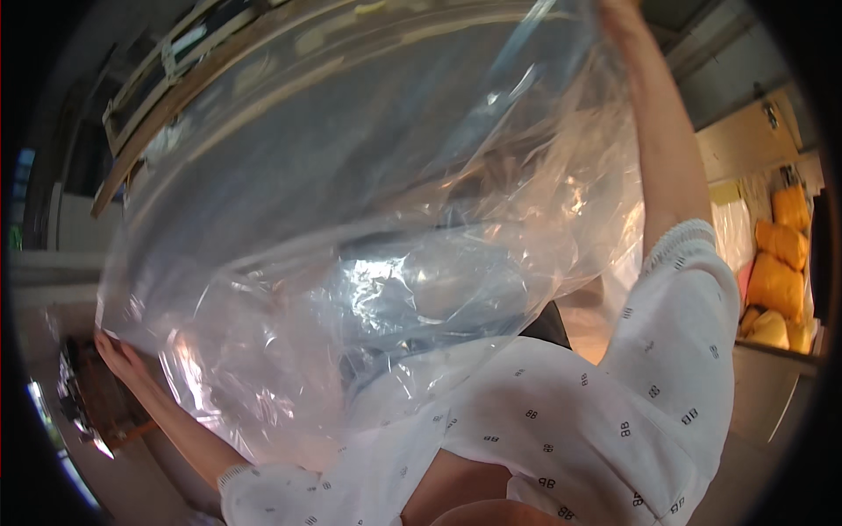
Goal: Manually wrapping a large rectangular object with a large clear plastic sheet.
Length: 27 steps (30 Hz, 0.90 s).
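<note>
A big, thin clear plastic bag is spread in front of me, crinkled and shining along its lower part. At the left, my left hand is closed on its edge, with that arm stretched out low. My right arm reaches up to the top of the view, where my right hand meets the bag's upper corner. The view's edge cuts off most of that hand's fingers; the plastic hangs taut from it. Between the hands the bag sags toward my white printed shirt.
Behind the plastic at the upper left runs a wooden-edged rack. Orange bundles are stacked on a shelf at the right, below a light wooden panel. A dark brownish object stands beyond my left hand.
</note>
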Motion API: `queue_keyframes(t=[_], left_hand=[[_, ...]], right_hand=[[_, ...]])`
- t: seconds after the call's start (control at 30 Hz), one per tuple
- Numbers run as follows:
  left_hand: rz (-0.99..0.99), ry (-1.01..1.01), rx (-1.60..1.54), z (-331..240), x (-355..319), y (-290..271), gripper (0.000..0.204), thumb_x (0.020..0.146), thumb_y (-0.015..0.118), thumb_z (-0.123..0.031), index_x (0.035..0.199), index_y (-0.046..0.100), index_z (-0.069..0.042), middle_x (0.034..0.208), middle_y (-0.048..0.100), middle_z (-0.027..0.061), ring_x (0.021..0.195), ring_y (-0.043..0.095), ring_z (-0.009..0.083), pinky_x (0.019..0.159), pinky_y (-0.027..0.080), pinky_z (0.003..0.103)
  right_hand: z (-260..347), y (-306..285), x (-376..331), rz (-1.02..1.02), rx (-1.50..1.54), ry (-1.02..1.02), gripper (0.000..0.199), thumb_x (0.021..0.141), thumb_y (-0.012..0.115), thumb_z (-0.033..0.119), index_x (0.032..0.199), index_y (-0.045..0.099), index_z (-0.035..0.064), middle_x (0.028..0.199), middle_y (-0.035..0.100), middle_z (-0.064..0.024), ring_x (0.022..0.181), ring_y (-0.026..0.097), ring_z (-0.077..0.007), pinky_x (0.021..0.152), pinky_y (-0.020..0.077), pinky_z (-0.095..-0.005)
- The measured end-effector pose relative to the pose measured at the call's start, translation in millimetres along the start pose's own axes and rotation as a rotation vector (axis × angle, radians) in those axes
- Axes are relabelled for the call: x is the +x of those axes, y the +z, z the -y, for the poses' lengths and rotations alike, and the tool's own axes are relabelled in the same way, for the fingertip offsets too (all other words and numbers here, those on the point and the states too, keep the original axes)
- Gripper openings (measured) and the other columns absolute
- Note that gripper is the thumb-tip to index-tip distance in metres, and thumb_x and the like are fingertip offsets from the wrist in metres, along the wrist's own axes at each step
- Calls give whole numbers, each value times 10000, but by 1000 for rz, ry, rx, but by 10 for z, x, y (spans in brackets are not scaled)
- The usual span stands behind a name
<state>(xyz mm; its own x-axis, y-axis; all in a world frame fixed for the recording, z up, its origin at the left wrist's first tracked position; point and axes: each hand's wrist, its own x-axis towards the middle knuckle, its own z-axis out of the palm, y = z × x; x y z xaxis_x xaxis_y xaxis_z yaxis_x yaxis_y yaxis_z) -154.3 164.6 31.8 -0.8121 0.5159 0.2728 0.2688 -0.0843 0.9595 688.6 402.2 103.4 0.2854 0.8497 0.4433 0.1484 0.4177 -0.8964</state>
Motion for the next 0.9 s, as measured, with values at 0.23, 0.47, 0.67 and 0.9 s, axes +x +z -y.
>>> queue_keyframes(t=[0.23, 0.47, 0.67, 0.9], left_hand=[[348, 241, 258, 1216, 1445, 598, 258, 842, 575, -274, 989, 624, -67, 906, 615, 35, 849, 543, 134, 766, 414, 257], [196, 108, 357, 1186, 1374, 1478, 247, 794, 633, -247, 957, 669, -65, 946, 642, 15, 841, 549, 109, 749, 425, 227], [190, 95, 413, 1208, 1567, 1588, 266, 780, 636, -278, 970, 674, -97, 963, 643, 17, 893, 546, 110, 825, 404, 222], [219, 133, 860, 1269, 1803, 1603, 294, 794, 587, -315, 959, 670, -86, 946, 645, 57, 865, 562, 127, 796, 415, 265]], right_hand=[[-1887, -372, 277, -68, -372, 54, 204, 822, 600, 226, 934, 617, 56, 796, 576, 18, 728, 519, -73, 686, 408, -196], [-1710, -402, 308, -47, -353, 28, 225, 763, 633, 218, 890, 635, 32, 802, 613, -7, 744, 537, -95, 692, 415, -221], [-1708, -253, 438, -72, -515, 47, 292, 717, 655, 273, 879, 635, 32, 758, 609, -27, 712, 547, -111, 683, 425, -236], [-1781, -307, 491, -316, -934, -179, 412, 647, 688, 369, 810, 563, 11, 848, 507, -138, 807, 477, -245, 719, 410, -317]])
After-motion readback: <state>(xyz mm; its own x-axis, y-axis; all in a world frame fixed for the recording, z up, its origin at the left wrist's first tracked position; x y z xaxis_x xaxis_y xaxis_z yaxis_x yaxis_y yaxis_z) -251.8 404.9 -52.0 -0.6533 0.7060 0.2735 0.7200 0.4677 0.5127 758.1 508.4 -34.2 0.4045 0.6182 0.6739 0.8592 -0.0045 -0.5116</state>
